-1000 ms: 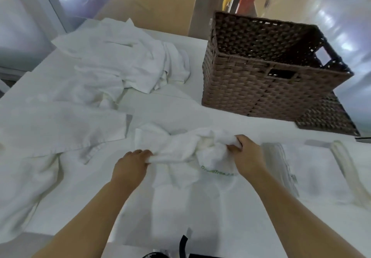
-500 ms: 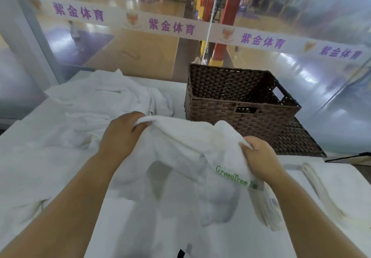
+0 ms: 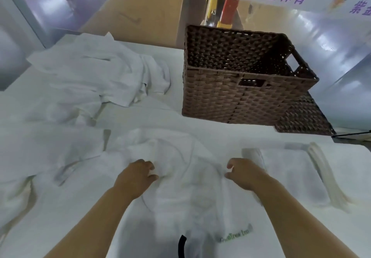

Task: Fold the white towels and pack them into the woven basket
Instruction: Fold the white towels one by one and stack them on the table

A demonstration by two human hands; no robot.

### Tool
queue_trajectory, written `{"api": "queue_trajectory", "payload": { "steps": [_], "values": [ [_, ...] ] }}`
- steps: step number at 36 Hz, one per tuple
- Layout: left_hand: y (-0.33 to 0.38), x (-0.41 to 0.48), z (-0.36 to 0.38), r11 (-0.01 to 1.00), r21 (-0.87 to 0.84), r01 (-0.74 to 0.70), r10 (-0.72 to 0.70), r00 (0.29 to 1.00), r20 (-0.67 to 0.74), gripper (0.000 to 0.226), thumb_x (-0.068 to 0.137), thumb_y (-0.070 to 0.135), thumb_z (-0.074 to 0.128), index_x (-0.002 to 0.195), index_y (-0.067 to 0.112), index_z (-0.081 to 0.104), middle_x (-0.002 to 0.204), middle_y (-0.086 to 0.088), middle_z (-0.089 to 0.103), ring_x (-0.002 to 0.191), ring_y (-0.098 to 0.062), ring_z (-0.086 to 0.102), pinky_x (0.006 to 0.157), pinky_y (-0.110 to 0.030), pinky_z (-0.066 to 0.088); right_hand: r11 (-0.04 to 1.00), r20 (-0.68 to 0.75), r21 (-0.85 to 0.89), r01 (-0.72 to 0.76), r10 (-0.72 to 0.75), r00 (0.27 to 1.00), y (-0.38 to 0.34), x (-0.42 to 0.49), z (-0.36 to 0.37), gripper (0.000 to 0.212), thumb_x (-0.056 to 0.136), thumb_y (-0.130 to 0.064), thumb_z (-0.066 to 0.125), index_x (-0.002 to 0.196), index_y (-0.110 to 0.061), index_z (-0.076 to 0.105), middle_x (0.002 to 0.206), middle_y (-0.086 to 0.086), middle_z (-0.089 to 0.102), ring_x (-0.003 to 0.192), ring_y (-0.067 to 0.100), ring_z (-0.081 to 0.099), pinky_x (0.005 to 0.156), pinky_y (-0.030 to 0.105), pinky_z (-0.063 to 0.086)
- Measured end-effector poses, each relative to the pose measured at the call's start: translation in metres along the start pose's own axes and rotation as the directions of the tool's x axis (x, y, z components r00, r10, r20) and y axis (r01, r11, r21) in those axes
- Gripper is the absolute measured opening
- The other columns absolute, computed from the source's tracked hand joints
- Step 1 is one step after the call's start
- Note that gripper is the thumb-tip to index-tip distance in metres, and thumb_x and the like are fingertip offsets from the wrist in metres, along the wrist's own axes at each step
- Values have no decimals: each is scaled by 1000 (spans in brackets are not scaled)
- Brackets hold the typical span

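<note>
1. Change: half a second ago both hands held the towel (image 3: 180,187) up in the air in front of the basket (image 3: 241,101). It now lies spread on the table (image 3: 176,107) directly before the person, with green lettering at its near right corner.
2. Hands: the left hand (image 3: 136,177) and right hand (image 3: 245,174) sit on the towel's middle, set apart, with their fingers curled down into the cloth. Blur prevents telling whether either one pinches a fold or only presses.
3. Meaning for the task: the shake-out looks finished and the towel is laid out for its first fold. It is still rumpled between the hands, so flattening probably comes first. The visible inside of the basket holds no towel, so packing appears not to have started.
4. Materials: the towel is soft, limp white cloth that keeps ridges and creases. The basket is stiff brown weave, rectangular, with cut-out handles. A flat woven panel (image 3: 305,117) lies against its right side.
5. Remaining stock: a crumpled pile (image 3: 96,77) lies to the left of the basket, with a gap between them. A folded towel (image 3: 291,175) with layered edges lies just beside the right hand.
</note>
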State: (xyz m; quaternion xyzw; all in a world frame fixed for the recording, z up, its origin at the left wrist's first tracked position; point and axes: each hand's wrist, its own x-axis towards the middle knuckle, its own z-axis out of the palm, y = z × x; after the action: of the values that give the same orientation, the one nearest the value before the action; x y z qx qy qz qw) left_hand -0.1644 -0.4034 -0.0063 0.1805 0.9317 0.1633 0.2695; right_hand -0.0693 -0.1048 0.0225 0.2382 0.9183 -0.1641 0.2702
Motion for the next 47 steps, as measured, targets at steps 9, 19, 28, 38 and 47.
{"api": "queue_trajectory", "payload": {
  "steps": [9,19,28,38,47],
  "values": [
    [8,-9,42,928,-151,342,-350,936,-32,40,87,40,59,117,16,48,116,-6,51,102,-26,58,81,-33,46,993,-32,-10,116,-117,993,-28,63,-2,41,90,-46,52,123,-21,50,117,2,60,101,22,57,84,35,49],
    [25,-2,63,815,-327,478,-526,848,-71,32,78,11,61,93,14,32,95,-12,50,87,-35,56,65,-33,38,968,-17,169,187,-187,982,-55,116,8,53,91,-37,59,132,-8,42,127,12,47,110,28,53,89,37,47],
    [18,-14,65,809,-374,454,-554,801,-227,21,82,12,60,79,16,40,70,6,45,67,-22,45,56,-31,31,893,-66,359,272,-267,961,-51,119,19,24,83,-16,62,68,-17,42,67,-7,48,60,10,44,50,24,32],
    [1,-22,33,797,-528,294,-534,752,-386,21,82,4,63,78,23,54,84,3,55,75,-16,50,58,-21,33,755,-64,618,218,-228,972,-32,84,3,35,76,0,63,65,-20,36,61,-6,36,56,11,32,48,19,29],
    [-30,-41,-4,755,-640,143,-458,814,-358,33,81,3,65,75,35,57,82,9,59,65,-4,53,48,-13,37,516,-88,855,45,59,994,-32,40,1,9,84,-12,69,79,-19,66,89,4,66,70,17,58,55,23,42]
  ]
}}
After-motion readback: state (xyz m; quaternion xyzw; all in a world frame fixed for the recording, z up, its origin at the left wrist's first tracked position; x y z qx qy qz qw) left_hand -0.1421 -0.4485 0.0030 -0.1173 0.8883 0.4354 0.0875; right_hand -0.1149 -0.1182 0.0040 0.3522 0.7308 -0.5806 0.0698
